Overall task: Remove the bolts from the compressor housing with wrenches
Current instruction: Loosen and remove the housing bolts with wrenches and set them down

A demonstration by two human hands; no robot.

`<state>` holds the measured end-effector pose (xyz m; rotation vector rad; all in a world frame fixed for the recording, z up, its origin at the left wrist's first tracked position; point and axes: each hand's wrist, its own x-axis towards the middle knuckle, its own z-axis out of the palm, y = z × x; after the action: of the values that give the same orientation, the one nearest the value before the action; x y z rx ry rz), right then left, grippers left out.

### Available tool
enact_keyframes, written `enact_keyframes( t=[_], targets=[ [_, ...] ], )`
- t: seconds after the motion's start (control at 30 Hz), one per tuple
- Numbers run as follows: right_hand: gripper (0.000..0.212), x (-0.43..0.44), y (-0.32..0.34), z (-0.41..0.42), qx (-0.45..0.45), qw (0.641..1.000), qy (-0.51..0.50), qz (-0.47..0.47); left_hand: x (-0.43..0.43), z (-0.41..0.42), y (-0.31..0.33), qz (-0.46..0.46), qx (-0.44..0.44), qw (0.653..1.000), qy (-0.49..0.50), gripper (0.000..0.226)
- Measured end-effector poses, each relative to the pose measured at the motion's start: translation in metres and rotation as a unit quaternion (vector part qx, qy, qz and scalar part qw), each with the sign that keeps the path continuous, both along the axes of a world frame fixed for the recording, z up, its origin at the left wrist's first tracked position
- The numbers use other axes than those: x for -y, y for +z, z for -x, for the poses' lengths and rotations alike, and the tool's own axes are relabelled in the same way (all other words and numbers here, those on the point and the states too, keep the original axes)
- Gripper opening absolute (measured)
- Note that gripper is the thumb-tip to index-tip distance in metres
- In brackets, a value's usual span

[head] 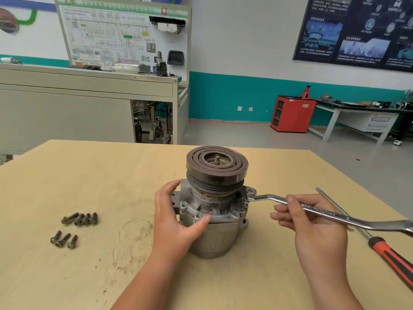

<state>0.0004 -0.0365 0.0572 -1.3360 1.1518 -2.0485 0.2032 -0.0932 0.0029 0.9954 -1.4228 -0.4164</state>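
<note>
While both forearms rise from the bottom edge, cut off before the elbow, the left hand (176, 218) grips the compressor (214, 238). Its thumb lies on the front flange and its fingers curl round the far left side, where their tips are hidden. The right hand (312, 222) pinches the wrench (266, 196) between thumb and forefinger at mid-shank, with the other fingers loosely curled beneath.

The wrench's ring end sits on the compressor's right flange and covers whatever is under it, so no bolt head shows there. Its other end runs out of the right edge.

A screwdriver (388, 253) lies on the table (89, 171) just right of that hand. Its red and black handle is cut off at the corner, and its shaft passes behind the wrench.

The compressor stands upright near the table's middle, its pulley (223, 173) on top. Several flange holes at the front are open.

Well to the left lie three bolts (64, 239), and just beyond them four bolts (80, 218) side by side.

Past the table stand a grey bench (67, 104) with a wiring board (123, 36) on it, a red cabinet (292, 114) and a dark poster (357, 30). Their lettering is too blurred to read.
</note>
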Motion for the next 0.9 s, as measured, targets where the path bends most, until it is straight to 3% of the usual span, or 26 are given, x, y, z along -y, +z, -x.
enact_keyframes(
  t=[0.23, 0.37, 0.53, 0.63, 0.73, 0.83, 0.9],
  targets=[
    [0.017, 0.011, -0.012, -0.001, 0.014, 1.0, 0.004, -0.028, -0.001, 0.001, 0.0, -0.002, 0.0, 1.0, -0.002, 0.08],
    [0.03, 0.037, -0.001, 0.017, 0.071, 0.989, 0.066, -0.109, 0.0, 0.003, 0.0, 0.004, -0.012, 1.0, -0.005, 0.072],
    [0.04, 0.107, 0.018, 0.023, 0.108, 0.918, 0.274, -0.264, 0.001, 0.003, 0.002, 0.019, -0.009, 1.0, 0.0, 0.066],
    [0.058, 0.13, 0.027, 0.013, 0.063, 0.886, 0.378, -0.261, 0.0, 0.002, 0.003, 0.023, -0.005, 1.0, -0.002, 0.066],
    [0.043, 0.125, 0.035, 0.023, 0.13, 0.86, 0.44, -0.224, 0.0, 0.002, 0.002, 0.022, -0.009, 1.0, -0.005, 0.066],
    [0.037, 0.099, 0.031, 0.04, 0.255, 0.883, 0.366, -0.147, 0.0, 0.003, 0.001, 0.019, -0.013, 1.0, -0.003, 0.066],
    [0.029, 0.072, 0.021, 0.044, 0.243, 0.928, 0.26, -0.107, 0.0, 0.004, 0.001, 0.018, -0.016, 1.0, -0.003, 0.066]
  ],
)
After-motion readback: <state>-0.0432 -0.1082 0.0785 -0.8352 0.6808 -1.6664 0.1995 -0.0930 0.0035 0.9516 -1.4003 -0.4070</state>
